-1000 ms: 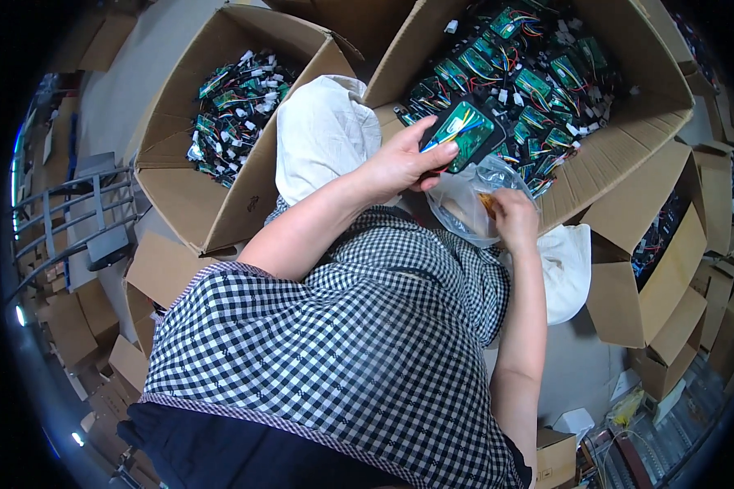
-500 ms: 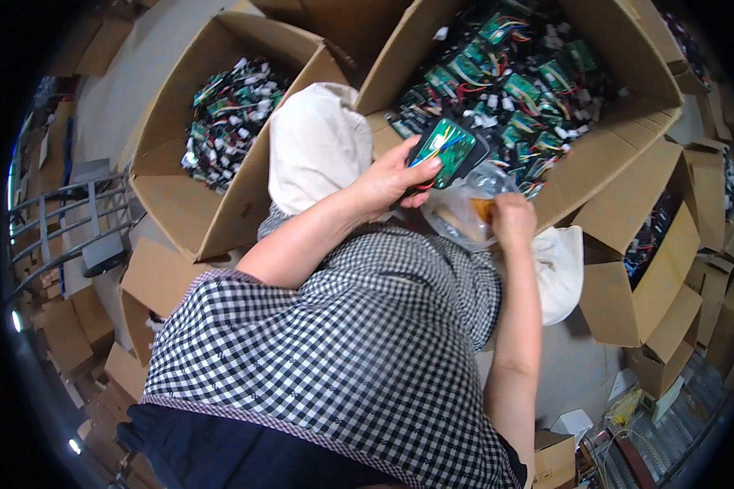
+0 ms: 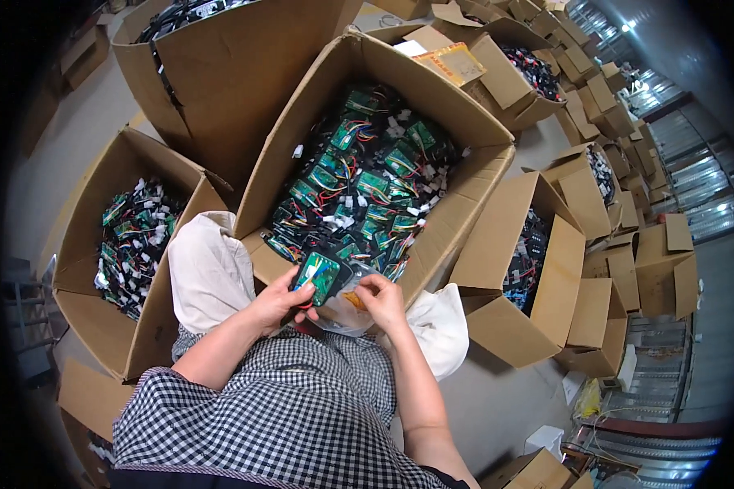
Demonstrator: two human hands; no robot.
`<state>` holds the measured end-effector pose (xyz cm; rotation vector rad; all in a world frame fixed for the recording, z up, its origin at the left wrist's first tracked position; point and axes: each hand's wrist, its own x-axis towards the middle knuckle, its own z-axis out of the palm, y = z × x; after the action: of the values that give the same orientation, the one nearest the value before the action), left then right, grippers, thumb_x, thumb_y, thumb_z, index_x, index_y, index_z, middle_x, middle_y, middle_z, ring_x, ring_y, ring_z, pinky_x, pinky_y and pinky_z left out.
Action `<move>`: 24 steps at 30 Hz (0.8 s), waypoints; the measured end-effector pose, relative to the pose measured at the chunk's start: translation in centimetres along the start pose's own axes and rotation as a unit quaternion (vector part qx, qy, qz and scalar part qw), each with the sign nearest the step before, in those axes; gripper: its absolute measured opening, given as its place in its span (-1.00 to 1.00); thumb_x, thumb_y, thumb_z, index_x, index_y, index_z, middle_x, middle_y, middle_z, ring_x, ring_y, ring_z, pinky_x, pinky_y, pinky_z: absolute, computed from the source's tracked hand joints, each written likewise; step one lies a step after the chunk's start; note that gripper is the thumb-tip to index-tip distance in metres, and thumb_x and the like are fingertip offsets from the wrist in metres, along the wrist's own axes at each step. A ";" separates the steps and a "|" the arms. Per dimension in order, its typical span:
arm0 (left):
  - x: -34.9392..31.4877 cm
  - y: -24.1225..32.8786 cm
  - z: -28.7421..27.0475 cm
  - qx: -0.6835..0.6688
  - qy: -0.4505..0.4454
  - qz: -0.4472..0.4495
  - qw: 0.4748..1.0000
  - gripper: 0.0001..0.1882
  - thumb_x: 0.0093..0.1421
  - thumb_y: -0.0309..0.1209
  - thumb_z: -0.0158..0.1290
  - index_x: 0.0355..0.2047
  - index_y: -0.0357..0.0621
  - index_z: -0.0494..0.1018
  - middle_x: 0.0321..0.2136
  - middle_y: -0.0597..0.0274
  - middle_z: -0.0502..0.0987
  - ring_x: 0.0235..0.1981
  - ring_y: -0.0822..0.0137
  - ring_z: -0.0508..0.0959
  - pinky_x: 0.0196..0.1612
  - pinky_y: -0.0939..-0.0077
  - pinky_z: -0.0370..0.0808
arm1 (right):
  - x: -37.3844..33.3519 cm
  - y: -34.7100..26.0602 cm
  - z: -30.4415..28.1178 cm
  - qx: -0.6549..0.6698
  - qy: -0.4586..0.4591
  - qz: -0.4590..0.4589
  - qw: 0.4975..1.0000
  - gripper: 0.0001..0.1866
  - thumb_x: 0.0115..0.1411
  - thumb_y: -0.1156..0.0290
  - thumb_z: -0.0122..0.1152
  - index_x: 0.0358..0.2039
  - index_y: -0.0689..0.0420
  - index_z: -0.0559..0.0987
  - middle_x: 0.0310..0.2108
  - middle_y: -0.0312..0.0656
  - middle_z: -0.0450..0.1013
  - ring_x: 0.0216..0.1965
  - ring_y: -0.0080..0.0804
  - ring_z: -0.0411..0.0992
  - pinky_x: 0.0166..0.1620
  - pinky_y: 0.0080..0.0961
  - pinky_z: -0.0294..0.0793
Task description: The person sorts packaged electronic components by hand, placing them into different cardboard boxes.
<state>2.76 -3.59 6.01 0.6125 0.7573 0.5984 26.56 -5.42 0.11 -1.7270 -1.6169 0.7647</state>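
Note:
My left hand (image 3: 276, 305) is closed round a green circuit board (image 3: 318, 275) with a dark backing and coloured wires, its thumb lying on the board's face. Over my lap, a clear plastic bag (image 3: 344, 319) sits between my two hands, with a small orange-yellow piece (image 3: 353, 300) showing in or behind it. My right hand (image 3: 383, 301) is at the bag, thumb and fingers pinched together beside that piece. What the pinch holds is hidden. Just beyond my hands stands a large cardboard box (image 3: 457, 220) heaped with wired circuit boards (image 3: 375, 183).
A smaller box (image 3: 81, 314) of similar boards stands at my left, a tall carton (image 3: 236, 81) behind it. To the right, an open carton (image 3: 514, 338) holds dark parts, with many more cartons beyond. White cloth (image 3: 208, 265) covers my knees.
The view has swung, so the boxes and my hands appear farther left and more cartons show at right. My left hand keeps the circuit board; my right hand stays pinched at the bag.

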 end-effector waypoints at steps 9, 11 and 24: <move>-0.5 0.0 1.0 -0.097 -0.115 -0.049 0.987 -0.53 0.20 -0.27 0.03 0.06 -0.02 0.14 -0.49 0.26 0.44 -0.58 0.41 0.50 -0.56 0.62 0.42 | -0.9 -3.1 0.4 0.182 -0.016 -0.009 0.983 -0.93 -0.02 0.58 0.19 -0.46 0.20 0.53 -0.53 -0.37 0.45 -0.50 -0.67 0.36 -0.38 -0.65 0.36; -0.1 -0.3 0.8 -0.105 -0.092 -0.040 0.989 -0.53 0.19 -0.27 0.03 0.06 -0.02 0.14 -0.46 0.26 0.44 -0.56 0.41 0.51 -0.55 0.62 0.43 | -0.9 -3.1 1.1 0.348 -0.047 0.087 0.932 -0.93 -0.02 0.62 0.17 -0.46 0.22 0.53 -0.50 -0.43 0.45 -0.47 -0.70 0.37 -0.36 -0.71 0.36; -1.7 -1.0 0.0 -0.167 -0.100 -0.068 0.979 -0.49 0.16 -0.30 0.06 0.10 0.04 0.18 -0.21 0.23 0.47 -0.55 0.45 0.40 -0.51 0.57 0.38 | -2.5 -6.7 0.5 0.370 -0.056 0.065 0.925 -0.82 0.02 0.65 0.14 -0.32 0.20 0.54 -0.41 -0.34 0.48 -0.40 -0.61 0.41 -0.26 -0.65 0.40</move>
<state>2.03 -5.48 6.04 0.3016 0.4907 0.5144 21.83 -7.61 4.98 -1.2473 -1.0631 1.3485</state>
